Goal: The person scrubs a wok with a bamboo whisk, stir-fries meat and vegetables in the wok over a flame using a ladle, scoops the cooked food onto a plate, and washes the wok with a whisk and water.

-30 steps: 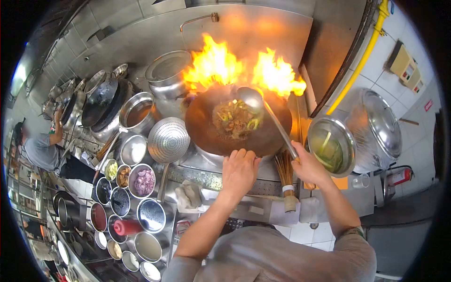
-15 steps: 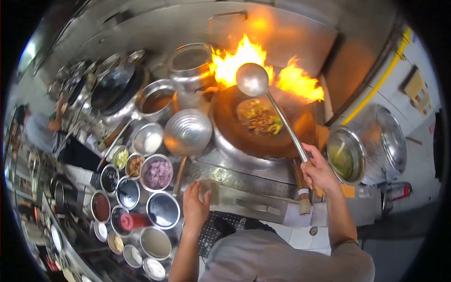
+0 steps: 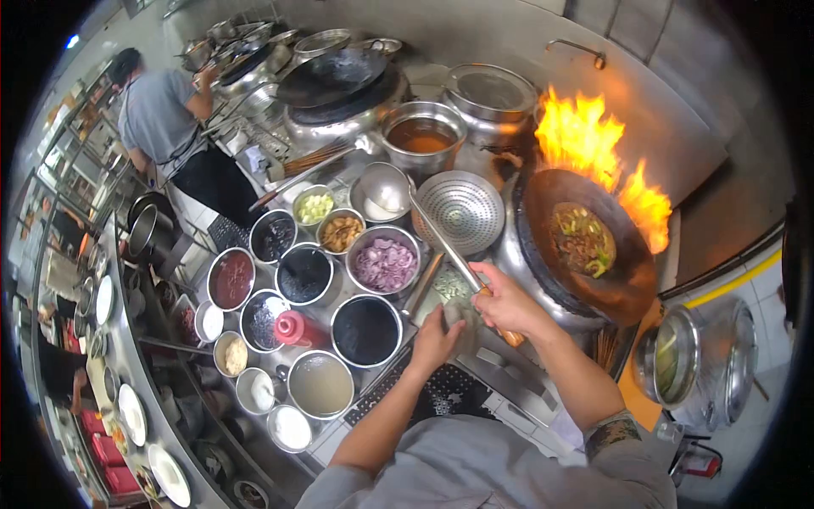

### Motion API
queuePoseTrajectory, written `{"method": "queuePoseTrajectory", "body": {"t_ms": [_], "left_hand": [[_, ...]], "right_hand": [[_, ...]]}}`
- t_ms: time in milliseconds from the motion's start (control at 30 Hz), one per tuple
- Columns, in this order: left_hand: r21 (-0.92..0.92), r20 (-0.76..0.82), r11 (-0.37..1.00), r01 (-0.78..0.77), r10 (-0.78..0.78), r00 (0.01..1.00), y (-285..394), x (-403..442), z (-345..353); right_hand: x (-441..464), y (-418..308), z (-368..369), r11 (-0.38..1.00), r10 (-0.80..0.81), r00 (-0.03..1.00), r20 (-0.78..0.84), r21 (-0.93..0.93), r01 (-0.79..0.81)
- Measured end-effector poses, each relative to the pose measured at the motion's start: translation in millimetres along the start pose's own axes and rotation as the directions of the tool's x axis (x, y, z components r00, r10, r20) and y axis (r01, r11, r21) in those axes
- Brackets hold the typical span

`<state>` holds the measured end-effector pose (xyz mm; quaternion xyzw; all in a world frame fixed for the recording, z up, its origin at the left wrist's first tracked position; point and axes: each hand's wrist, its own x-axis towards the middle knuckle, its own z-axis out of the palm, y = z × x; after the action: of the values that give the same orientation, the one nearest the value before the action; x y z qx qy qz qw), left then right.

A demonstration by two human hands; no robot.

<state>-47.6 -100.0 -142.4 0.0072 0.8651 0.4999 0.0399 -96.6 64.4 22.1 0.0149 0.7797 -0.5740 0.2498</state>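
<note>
My right hand [image 3: 507, 304] is closed around the wooden handle of a long ladle [image 3: 443, 237]. The ladle reaches up and left, and its round head lies over a metal bowl [image 3: 366, 204] with something white in it. My left hand [image 3: 435, 341] hovers just below the perforated strainer's wooden handle [image 3: 424, 287], its fingers loosely apart, with no object clearly in it. To the right, the wok [image 3: 632, 284] holds browned food with green pieces [image 3: 583, 240]. Tall flames [image 3: 581, 136] rise behind it. Beside the wok rests the round strainer [image 3: 459, 212].
Several seasoning containers stand at left, among them chopped purple onion [image 3: 383, 261], dark sauce [image 3: 366, 329] and a red squeeze bottle [image 3: 297, 328]. A pot of brown liquid [image 3: 421, 140] stands behind. A co-worker [image 3: 170, 119] works at far left. Metal basins [image 3: 678, 356] sit right.
My right hand has swung the ladle from above the wok leftward to the metal bowl by the containers. The view has turned left. My left hand is still near the strainer handle.
</note>
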Motion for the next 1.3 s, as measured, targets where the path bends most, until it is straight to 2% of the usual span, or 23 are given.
{"method": "queuePoseTrajectory", "body": {"t_ms": [67, 167, 367, 400, 467, 533, 667, 733, 767, 867, 900, 933, 967, 1000, 1033, 1067, 1133, 1233, 1300], "left_hand": [[-0.058, 0.052, 0.998, -0.001, 0.004, 0.999, -3, 3, 2], [-0.007, 0.016, 0.998, -0.055, 0.055, 0.998, -12, 2, 10], [-0.044, 0.020, 0.996, -0.082, 0.083, 0.996, -8, 1, 9], [-0.040, 0.019, 0.995, -0.086, 0.087, 0.996, -11, 2, 10], [-0.031, 0.014, 0.996, -0.084, 0.084, 0.996, -15, 3, 12], [-0.035, 0.036, 0.997, -0.067, 0.069, 0.997, -15, 3, 14], [0.005, 0.107, 1.000, 0.001, -0.002, 0.994, -17, 7, 12], [0.092, 0.125, 0.996, 0.016, -0.027, 0.992, -17, 10, 13], [0.079, 0.168, 0.996, 0.045, -0.058, 0.984, -16, 12, 11], [0.141, 0.234, 0.985, 0.095, -0.126, 0.964, 3, 12, 1], [0.125, 0.183, 0.987, 0.103, -0.124, 0.975, 5, 10, 0], [-0.001, 0.216, 0.987, 0.159, -0.155, 0.964, 5, 7, -7], [-0.158, 0.253, 0.960, 0.231, -0.186, 0.949, -3, 5, -10], [-0.171, 0.240, 0.936, 0.309, -0.264, 0.934, -21, 4, -12], [-0.376, 0.299, 0.836, 0.399, -0.298, 0.907, 12, -8, -25], [-0.498, 0.354, 0.723, 0.478, -0.333, 0.874, 8, -11, -28], [-0.716, 0.497, 0.367, 0.593, -0.329, 0.803, 19, -17, -27], [-0.758, 0.643, 0.004, 0.652, -0.157, 0.749, 69, -24, -24], [-0.730, 0.674, 0.042, 0.682, -0.122, 0.729, 77, -15, -2]], "right_hand": [[6, -1, 4, 1.000, -0.012, 1.000, 0.003, -0.029, 0.012], [16, 12, 4, 1.000, -0.002, 1.000, 0.013, -0.020, 0.002], [19, 15, -8, 0.981, 0.057, 0.991, 0.122, 0.179, -0.079], [17, 15, -9, 0.955, 0.068, 0.990, 0.127, 0.279, -0.102], [7, 16, -12, 0.874, 0.085, 0.987, 0.134, 0.466, -0.139], [-12, 19, -20, 0.740, 0.033, 0.979, 0.201, 0.653, -0.159], [-70, 39, -46, 0.321, -0.135, 0.955, 0.265, 0.923, -0.211], [-113, 39, -59, 0.266, -0.152, 0.973, 0.175, 0.955, -0.130], [-136, 38, -68, 0.236, -0.154, 0.980, 0.126, 0.968, -0.087], [-197, 43, -104, 0.390, -0.038, 0.998, -0.048, 0.919, 0.059], [-215, 46, -114, 0.486, 0.013, 0.991, -0.133, 0.867, 0.110], [-231, 41, -123, 0.570, 0.075, 0.975, -0.207, 0.811, 0.128], [-242, 47, -133, 0.716, 0.136, 0.948, -0.287, 0.690, 0.106], [-253, 53, -142, 0.834, 0.187, 0.912, -0.366, 0.550, 0.050], [-262, 53, -150, 0.890, 0.224, 0.893, -0.391, 0.455, -0.024], [-269, 53, -159, 0.929, 0.257, 0.875, -0.410, 0.353, -0.108], [-274, 73, -172, 0.950, 0.291, 0.839, -0.460, 0.244, -0.195], [-270, 100, -185, 0.943, 0.256, 0.787, -0.562, -0.032, -0.330], [-265, 116, -187, 0.933, 0.083, 0.744, -0.663, -0.211, -0.291]]}}
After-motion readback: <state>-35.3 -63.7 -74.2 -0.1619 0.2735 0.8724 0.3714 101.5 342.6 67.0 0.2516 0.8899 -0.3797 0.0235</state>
